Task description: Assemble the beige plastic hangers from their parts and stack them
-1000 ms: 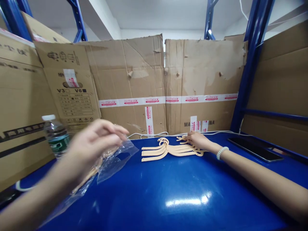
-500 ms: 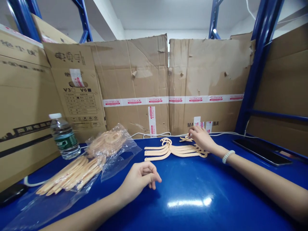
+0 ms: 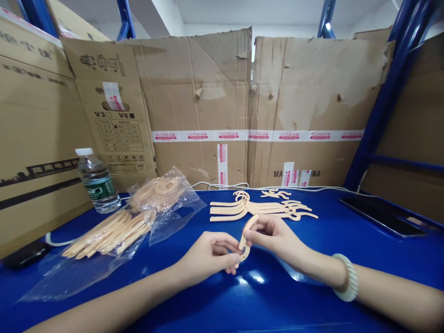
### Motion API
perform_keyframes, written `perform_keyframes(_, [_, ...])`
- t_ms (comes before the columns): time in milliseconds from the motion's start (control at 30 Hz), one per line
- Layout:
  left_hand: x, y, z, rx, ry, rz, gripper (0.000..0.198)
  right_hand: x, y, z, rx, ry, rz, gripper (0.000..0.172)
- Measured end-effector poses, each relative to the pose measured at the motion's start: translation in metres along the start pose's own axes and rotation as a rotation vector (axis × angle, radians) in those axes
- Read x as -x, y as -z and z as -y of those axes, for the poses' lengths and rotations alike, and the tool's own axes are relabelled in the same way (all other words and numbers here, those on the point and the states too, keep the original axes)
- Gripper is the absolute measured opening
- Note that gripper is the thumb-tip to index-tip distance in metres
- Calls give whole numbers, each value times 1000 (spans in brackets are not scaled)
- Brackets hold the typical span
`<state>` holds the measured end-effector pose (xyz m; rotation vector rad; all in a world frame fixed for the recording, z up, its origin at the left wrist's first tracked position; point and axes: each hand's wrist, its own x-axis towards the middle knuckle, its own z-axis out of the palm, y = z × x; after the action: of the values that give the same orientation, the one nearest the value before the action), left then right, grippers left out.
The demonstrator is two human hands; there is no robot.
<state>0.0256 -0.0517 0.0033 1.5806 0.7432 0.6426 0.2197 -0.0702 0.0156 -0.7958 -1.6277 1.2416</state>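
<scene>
In the head view, my left hand point(image 3: 217, 252) and my right hand point(image 3: 272, 233) meet above the front middle of the table. Between them is a small, pale wooden hanger hook point(image 3: 245, 253). My right thumb and fingers pinch its upper part, while my left thumb and fingertips close on the lower end. Whether it is one piece or two overlapping ones, I cannot tell. Just beyond my hands lie several wooden hanger arms point(image 3: 229, 211) in a row, with curved hooks at their middle. Small loose wooden pieces point(image 3: 275, 194) are scattered behind and to the right.
Clear plastic bags point(image 3: 189, 206) of wooden parts point(image 3: 104, 233) lie on the left of the blue table point(image 3: 194, 305). Near them stand a water bottle point(image 3: 100, 185) and a black object point(image 3: 26, 254). A phone point(image 3: 381, 216) lies right. Cardboard point(image 3: 201, 111) walls the back.
My right hand has come back toward me from the loose pieces and now grips a hanger hook. My left hand has closed on its lower end. The view has tilted slightly down.
</scene>
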Motion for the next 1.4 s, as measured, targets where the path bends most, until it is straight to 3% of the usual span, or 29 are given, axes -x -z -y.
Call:
perform_keyframes(267, [-2,10,-3,60,59,112,37,-3,10,-6,-153,-53,-39,22])
perform_keyframes(533, [-2,17,-8,292,108,124,31,-6,13,-11,-279,-93,78,22])
perform_keyframes(633, [-4,17,-6,358,101,41,30,-9,21,-10,-86,-42,96,22])
perform_keyframes(767, [-7,19,-2,484,59,-82,34,-12,52,-6,649,184,45,18])
perform_keyframes(833, [-7,21,0,518,33,-137,32,-11,67,-7,1026,251,104,29])
perform_keyframes(900, [-6,23,1,524,22,-197,30,-7,76,-10,1221,204,208,49])
perform_keyframes(1033, [-6,26,3,556,30,-334,31,-6,79,-23,1263,62,316,63])
perform_keyframes(1200, [-11,30,5,581,38,-440,24,-20,80,-37,1287,33,274,67])
perform_keyframes(1300, [-12,32,4,565,46,-444,18,-27,81,-39,1294,59,232,65])
perform_keyframes(1400, [-11,34,2,533,39,-432,17,-28,81,-40,1300,187,127,56])
